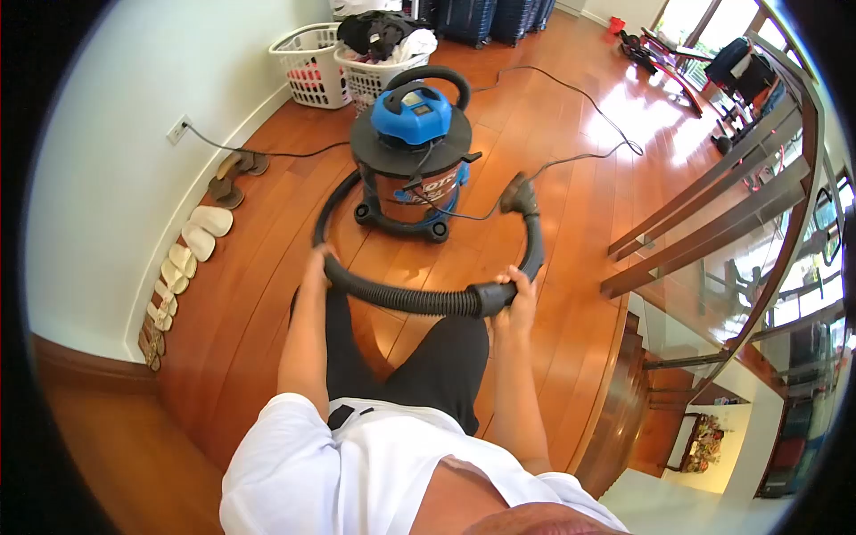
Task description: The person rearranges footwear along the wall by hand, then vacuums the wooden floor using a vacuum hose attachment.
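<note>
A blue and black canister vacuum cleaner [412, 169] stands upright on the wooden floor in front of me. Its ribbed black hose [401, 296] loops from the canister's left side across my lap. My left hand [321, 265] is closed around the hose at the left, slightly blurred. At the other end, my right hand [517, 299] grips the curved black wand [532, 245] close to the hose cuff. A dusty brush nozzle [517, 193] tops that wand, pointing up and away from me. The vacuum's thin power cord [464, 216] passes near the nozzle.
Slippers and sandals [198, 234] line the left wall, below an outlet [178, 130] with a plugged-in cord. Laundry baskets [310, 64] and suitcases [465, 20] stand behind the vacuum. A glass railing [704, 259] borders a stairwell on the right. Cord [588, 98] trails over the floor.
</note>
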Motion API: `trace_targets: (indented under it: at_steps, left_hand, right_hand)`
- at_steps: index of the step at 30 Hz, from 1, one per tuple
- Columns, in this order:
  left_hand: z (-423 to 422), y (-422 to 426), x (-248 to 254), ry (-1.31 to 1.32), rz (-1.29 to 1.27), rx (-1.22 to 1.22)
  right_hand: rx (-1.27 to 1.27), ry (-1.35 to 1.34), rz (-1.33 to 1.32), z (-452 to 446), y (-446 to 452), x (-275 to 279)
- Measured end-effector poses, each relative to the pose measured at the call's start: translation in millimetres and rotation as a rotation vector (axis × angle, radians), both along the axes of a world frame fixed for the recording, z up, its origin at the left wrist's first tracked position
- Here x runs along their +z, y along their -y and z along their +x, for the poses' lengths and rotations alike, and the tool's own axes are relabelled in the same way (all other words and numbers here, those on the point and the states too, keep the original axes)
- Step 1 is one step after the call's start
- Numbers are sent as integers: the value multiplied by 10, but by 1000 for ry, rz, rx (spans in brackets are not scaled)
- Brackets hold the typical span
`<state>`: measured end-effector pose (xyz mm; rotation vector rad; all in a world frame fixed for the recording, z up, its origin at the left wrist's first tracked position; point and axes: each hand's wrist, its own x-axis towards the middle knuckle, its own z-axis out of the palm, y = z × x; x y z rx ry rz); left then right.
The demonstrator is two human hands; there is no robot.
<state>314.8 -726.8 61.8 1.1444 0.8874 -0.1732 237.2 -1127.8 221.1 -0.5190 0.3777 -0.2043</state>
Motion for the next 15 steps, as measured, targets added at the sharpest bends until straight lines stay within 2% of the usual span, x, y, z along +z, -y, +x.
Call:
trace_targets:
  at_steps: [1, 2, 3, 4, 5, 8, 9, 13, 14, 15]
  left_hand:
    - [-6, -43, 488, 256, -106, 143]
    - [-3, -19, 1181, 164, 47, 195]
    - [309, -424, 972, 471, 67, 231]
    - [467, -552, 1188, 601, 68, 295]
    - [618, -698, 1394, 761, 204, 204]
    - [982, -560, 2168, 834, 259, 155]
    - [1073, -443, 2406, 962, 316, 109]
    - [1693, -117, 2890, 1196, 414, 31]
    - [1884, -41, 2981, 1282, 376, -55]
    - [2044, 5, 3030, 1305, 510, -190]
  right_hand:
    - [-14, 52, -72, 25, -67, 179]
    - [-27, 105, -145, 70, -132, 297]
    - [-27, 143, -148, 135, -192, 355]
    - [-24, 182, -151, 215, -249, 397]
    - [-20, 218, -156, 292, -293, 419]
    - [-23, 274, -141, 517, -242, 423]
    - [-52, 285, -162, 545, -225, 459]
    - [-172, 279, -189, 633, -89, 630]
    - [-199, 273, -173, 721, -40, 620]
    - [-192, 314, -165, 837, 18, 589]
